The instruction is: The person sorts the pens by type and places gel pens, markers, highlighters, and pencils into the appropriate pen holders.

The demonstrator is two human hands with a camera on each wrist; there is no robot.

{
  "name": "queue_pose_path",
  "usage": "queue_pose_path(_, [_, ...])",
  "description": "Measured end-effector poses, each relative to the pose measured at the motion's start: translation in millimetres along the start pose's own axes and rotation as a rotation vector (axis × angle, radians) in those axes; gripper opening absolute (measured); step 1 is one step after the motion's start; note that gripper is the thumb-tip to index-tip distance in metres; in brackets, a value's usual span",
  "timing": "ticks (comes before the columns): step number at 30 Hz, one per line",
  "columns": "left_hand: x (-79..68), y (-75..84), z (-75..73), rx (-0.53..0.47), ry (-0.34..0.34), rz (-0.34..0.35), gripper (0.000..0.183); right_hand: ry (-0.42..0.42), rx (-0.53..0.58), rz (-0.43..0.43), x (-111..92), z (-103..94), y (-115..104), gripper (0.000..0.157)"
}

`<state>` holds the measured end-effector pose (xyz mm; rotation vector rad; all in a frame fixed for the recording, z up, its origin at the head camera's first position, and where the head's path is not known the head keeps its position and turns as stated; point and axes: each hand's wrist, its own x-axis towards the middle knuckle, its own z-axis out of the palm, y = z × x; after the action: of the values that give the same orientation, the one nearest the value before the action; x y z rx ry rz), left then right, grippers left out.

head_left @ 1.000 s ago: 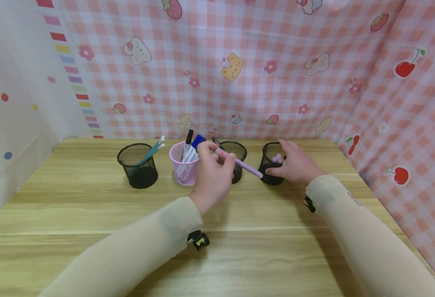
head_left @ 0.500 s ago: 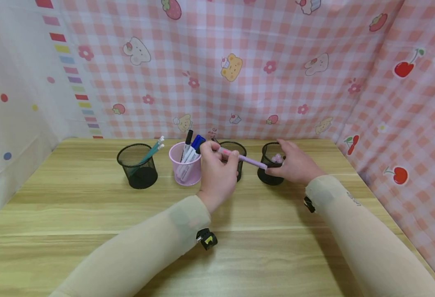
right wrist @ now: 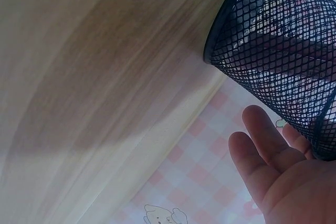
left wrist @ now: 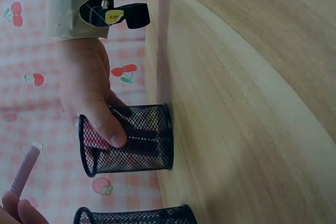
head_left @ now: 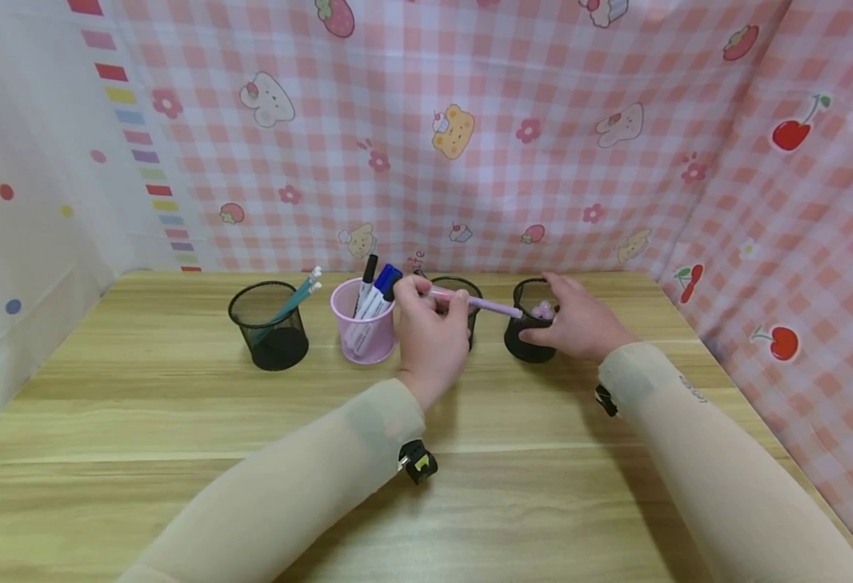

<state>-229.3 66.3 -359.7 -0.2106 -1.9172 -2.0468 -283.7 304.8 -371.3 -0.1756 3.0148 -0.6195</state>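
Observation:
My left hand [head_left: 434, 340] pinches a light purple pen [head_left: 495, 307] between thumb and fingers. The pen points right and slopes slightly downward, its far end overlapping the rightmost black mesh pen holder [head_left: 531, 344] near the rim in the head view. In the left wrist view, that purple pen [left wrist: 26, 169] stands off to the side of the holder's mouth. My right hand [head_left: 588, 322] grips the holder, thumb on the near side [left wrist: 113, 132]; two of its fingers [right wrist: 262, 135] stick out beside the mesh. Inside the holder show pink flower-shaped tops [head_left: 543, 310].
A black mesh holder [head_left: 476, 295] stands partly hidden behind my left hand. Left of it, a pink holder [head_left: 368, 340] contains black- and blue-capped markers [head_left: 377, 304]. Farthest left, another black mesh holder [head_left: 278, 348] has teal pencils [head_left: 298, 300]. A checked cloth [head_left: 528, 178] hangs behind the table.
My left hand has moved slightly right, bringing the pen's far end up to the rightmost holder's rim; the pen now lies closer to level. My right hand stays on the holder, which shifted slightly left.

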Motion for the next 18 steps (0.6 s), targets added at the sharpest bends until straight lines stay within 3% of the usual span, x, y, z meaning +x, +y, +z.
queue_pose_path(5, [0.9,-3.1,6.8,-0.019,-0.026,0.012,0.035,-0.001,-0.002,-0.010,0,-0.8,-1,0.118])
queue_pose_path(12, [1.0,-7.6,17.6,0.056,-0.014,0.010,0.038,-0.011,0.006,-0.001,-1,-2.3,-2,0.118])
queue_pose_path(18, [4.3,-11.4,26.1,0.049,-0.011,0.000,0.037,-0.011,0.014,0.010,-1,-2.0,-3,0.117])
